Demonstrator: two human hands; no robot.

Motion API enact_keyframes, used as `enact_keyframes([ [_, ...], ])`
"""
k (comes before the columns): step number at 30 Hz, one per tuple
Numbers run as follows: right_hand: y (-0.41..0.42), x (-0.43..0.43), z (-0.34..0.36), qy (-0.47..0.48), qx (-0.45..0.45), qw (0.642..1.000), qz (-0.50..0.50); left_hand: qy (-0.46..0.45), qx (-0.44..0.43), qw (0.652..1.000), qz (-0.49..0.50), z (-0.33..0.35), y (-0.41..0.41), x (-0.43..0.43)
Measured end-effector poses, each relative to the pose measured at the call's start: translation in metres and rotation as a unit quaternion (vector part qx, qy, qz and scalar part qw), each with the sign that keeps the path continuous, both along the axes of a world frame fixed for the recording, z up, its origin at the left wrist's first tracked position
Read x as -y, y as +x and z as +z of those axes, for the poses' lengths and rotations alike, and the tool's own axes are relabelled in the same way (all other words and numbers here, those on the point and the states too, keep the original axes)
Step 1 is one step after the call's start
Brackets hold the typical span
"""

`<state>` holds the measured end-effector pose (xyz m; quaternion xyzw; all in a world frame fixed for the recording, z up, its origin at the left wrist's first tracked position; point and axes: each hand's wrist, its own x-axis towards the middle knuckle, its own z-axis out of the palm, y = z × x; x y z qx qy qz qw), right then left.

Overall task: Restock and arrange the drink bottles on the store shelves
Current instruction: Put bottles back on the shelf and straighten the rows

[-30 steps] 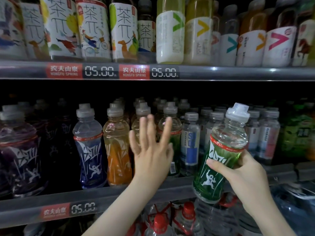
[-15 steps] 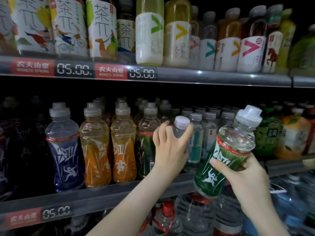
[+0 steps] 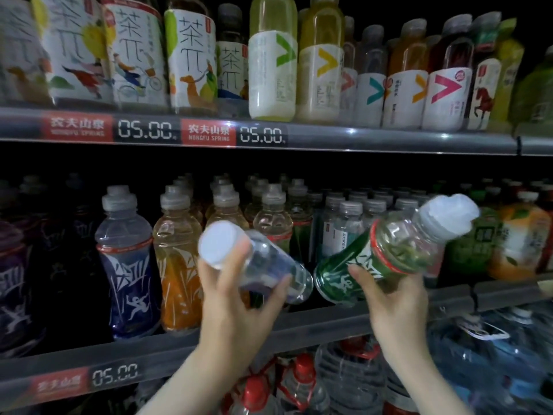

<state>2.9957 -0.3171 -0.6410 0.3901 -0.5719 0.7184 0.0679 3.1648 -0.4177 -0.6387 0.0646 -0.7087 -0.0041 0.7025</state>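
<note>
The shelf (image 3: 329,322) runs just beyond both sets of fingers, with rows of plastic bottles standing upright on it. The green bottle (image 3: 389,253), waisted and glossy, leans right in the right hand (image 3: 395,307), whose fingers curl round its lower body. The clear bottle (image 3: 269,265), a smooth cylinder, tilts toward the camera, wrapped by the left hand (image 3: 236,301). This looks like a swap. The next move is probably to stand the green bottle upright in the row behind the left fingers.
</note>
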Motion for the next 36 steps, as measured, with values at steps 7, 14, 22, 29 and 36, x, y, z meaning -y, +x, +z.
enact_keyframes([
  [7, 0.005, 0.064, -0.003, 0.099, -0.026, 0.994, 0.031, 0.07, 0.039, 0.997, 0.021, 0.018, 0.069, 0.025],
  [14, 0.008, 0.099, 0.001, 0.247, 0.006, 0.969, 0.005, 0.112, 0.133, 0.983, 0.061, 0.011, 0.094, 0.032],
  [22, 0.062, 0.062, 0.01, 0.159, -0.168, 0.97, -0.074, 0.172, 0.159, 0.972, -0.014, 0.01, 0.078, 0.029],
  [29, 0.077, 0.053, -0.003, 0.152, -0.134, 0.976, 0.08, 0.163, 0.169, 0.972, -0.011, 0.012, 0.062, 0.015],
  [36, 0.038, 0.078, -0.018, 0.249, -0.019, 0.968, 0.029, 0.192, 0.154, 0.968, 0.045, 0.007, 0.078, 0.024],
])
